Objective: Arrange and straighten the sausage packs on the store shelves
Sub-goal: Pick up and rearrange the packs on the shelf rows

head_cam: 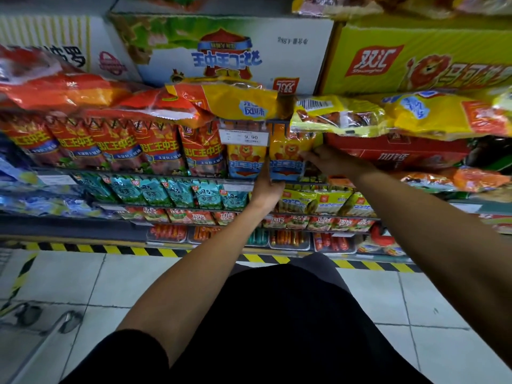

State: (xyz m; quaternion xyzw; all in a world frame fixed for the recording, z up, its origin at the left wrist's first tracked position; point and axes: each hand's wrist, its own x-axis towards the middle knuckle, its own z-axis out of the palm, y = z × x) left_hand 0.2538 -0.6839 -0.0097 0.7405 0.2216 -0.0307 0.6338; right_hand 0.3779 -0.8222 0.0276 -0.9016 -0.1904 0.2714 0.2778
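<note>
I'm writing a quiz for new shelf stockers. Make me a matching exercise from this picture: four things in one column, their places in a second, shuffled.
Things
1. yellow lion-print sausage pack
2. white price tag reading 9.90
3. teal sausage packs
4. yellow cardboard carton with lion

Places
A. top right, above the yellow bags
B. held between left hand and right hand
C. shelf below the red packs
D. clipped left of the held pack

Pairs: 1-B, 2-D, 3-C, 4-A
</note>
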